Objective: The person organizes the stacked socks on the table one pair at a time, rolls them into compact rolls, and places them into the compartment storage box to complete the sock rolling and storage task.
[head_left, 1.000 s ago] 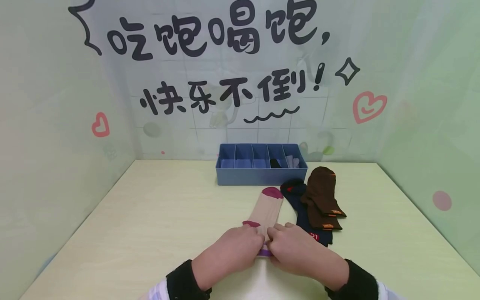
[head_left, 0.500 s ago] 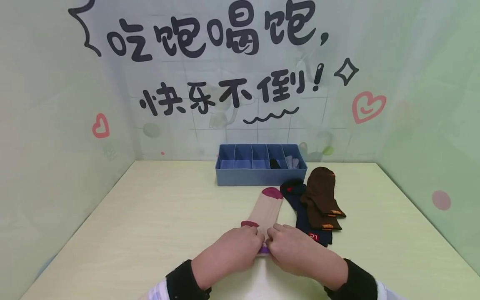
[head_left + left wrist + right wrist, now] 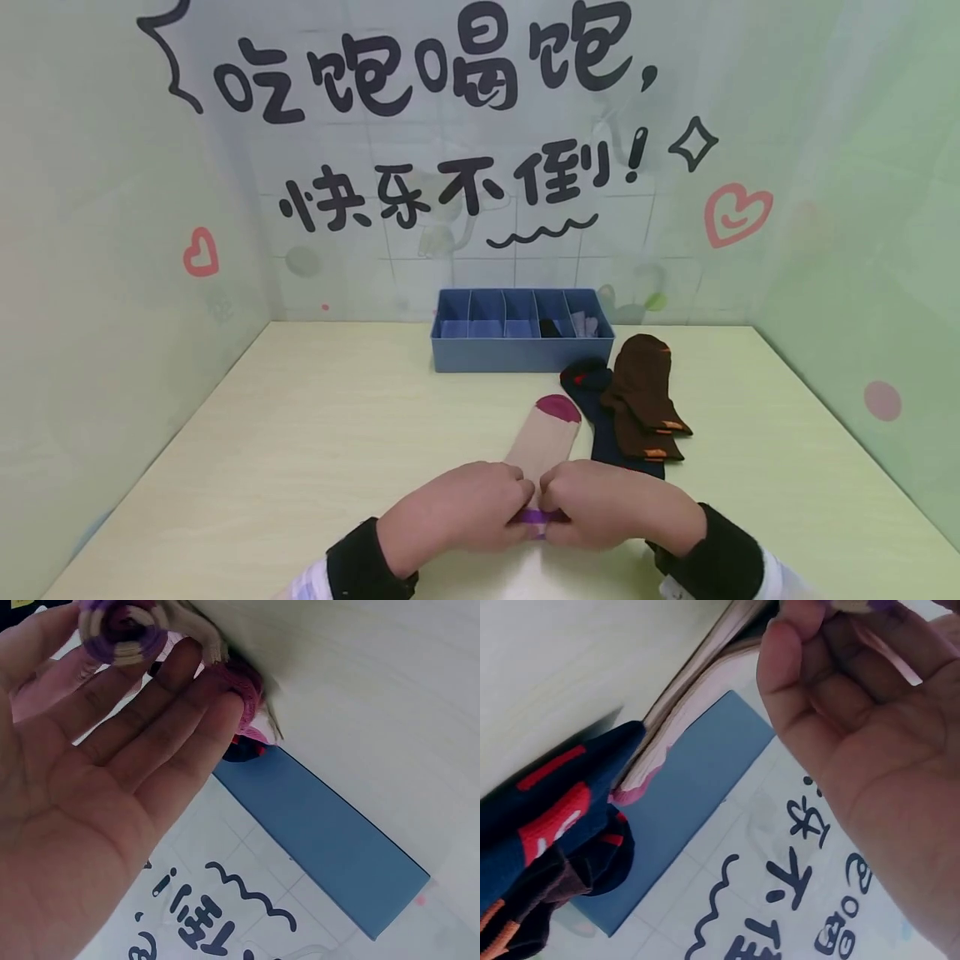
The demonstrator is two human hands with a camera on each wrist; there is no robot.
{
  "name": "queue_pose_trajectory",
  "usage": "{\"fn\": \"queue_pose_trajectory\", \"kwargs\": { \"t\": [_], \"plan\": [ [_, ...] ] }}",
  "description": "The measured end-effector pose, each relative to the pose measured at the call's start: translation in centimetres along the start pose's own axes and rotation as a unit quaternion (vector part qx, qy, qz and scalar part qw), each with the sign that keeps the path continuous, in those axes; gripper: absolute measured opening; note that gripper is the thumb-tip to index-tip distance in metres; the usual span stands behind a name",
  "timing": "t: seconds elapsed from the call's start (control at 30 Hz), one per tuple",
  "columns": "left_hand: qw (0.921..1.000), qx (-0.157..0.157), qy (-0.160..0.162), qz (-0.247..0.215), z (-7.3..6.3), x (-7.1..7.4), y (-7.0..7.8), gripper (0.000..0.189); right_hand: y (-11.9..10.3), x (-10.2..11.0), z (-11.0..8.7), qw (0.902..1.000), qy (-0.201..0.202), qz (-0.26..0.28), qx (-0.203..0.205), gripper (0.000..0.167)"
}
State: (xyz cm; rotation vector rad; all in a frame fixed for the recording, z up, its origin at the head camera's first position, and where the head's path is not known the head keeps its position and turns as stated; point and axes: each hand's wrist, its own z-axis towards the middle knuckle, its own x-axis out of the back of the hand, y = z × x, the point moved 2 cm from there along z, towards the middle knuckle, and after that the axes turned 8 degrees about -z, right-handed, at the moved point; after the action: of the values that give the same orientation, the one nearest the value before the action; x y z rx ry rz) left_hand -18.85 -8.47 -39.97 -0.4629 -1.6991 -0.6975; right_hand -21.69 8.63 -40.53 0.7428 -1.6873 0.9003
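Note:
A beige sock (image 3: 542,442) with a magenta toe lies on the table, its toe pointing away from me. Its near end, purple and cream, is coiled into a roll (image 3: 124,636), seen end-on in the left wrist view. My left hand (image 3: 483,504) pinches the left side of this roll, fingers reaching along the sock past a magenta patch. From the other side, my right hand (image 3: 603,504) pinches the roll's right side, and its fingertips almost meet the left ones. In the right wrist view the sock's edge shows stacked layers (image 3: 679,712).
To the right lie navy socks (image 3: 600,417) with red marks, partly under brown socks (image 3: 647,387) with orange marks. A blue divided box (image 3: 517,356) stands at the back near the wall; its two right compartments hold a dark item (image 3: 551,328) and pale items (image 3: 585,324).
The sock has slid towards me and slightly right, its near end now rolled up more. Both hands have come nearer with it. The box and other socks have stayed put.

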Motion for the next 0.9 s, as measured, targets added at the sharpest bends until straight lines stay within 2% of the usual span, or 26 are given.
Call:
{"fn": "queue_pose_trajectory", "kwargs": {
  "t": [0.1, 0.23, 0.37, 0.47, 0.63, 0.9],
  "plan": [
    [0.9997, -0.01, -0.007, 0.02, -0.01, -0.1, 0.07, 0.03, 0.51, 0.03, -0.03, 0.9987, -0.016, 0.048, 0.006, 0.019],
    [0.9989, -0.015, -0.004, 0.045, -0.03, -0.24, 0.18, 0.031, 0.78, 0.04, -0.03, 0.9965, -0.033, 0.075, -0.017, 0.015],
    [0.9996, -0.004, 0.002, 0.029, 0.01, -0.14, 0.21, 0.031, 0.73, 0.14, 0.0, 0.9923, -0.045, 0.106, -0.047, 0.005],
    [0.9998, -0.003, 0.008, 0.018, 0.0, -0.05, 0.24, 0.025, 0.69, 0.18, -0.02, 0.991, -0.043, 0.113, -0.058, 0.009],
    [0.9998, -0.004, 0.016, 0.014, 0.01, -0.04, 0.26, 0.019, 0.64, 0.27, -0.1, 0.9933, -0.02, 0.092, -0.067, 0.011],
    [0.9997, 0.023, 0.006, 0.007, 0.22, 0.07, 0.12, 0.022, 0.28, 0.63, -0.21, 0.9987, 0.041, 0.007, -0.031, 0.011]
  ]
}}
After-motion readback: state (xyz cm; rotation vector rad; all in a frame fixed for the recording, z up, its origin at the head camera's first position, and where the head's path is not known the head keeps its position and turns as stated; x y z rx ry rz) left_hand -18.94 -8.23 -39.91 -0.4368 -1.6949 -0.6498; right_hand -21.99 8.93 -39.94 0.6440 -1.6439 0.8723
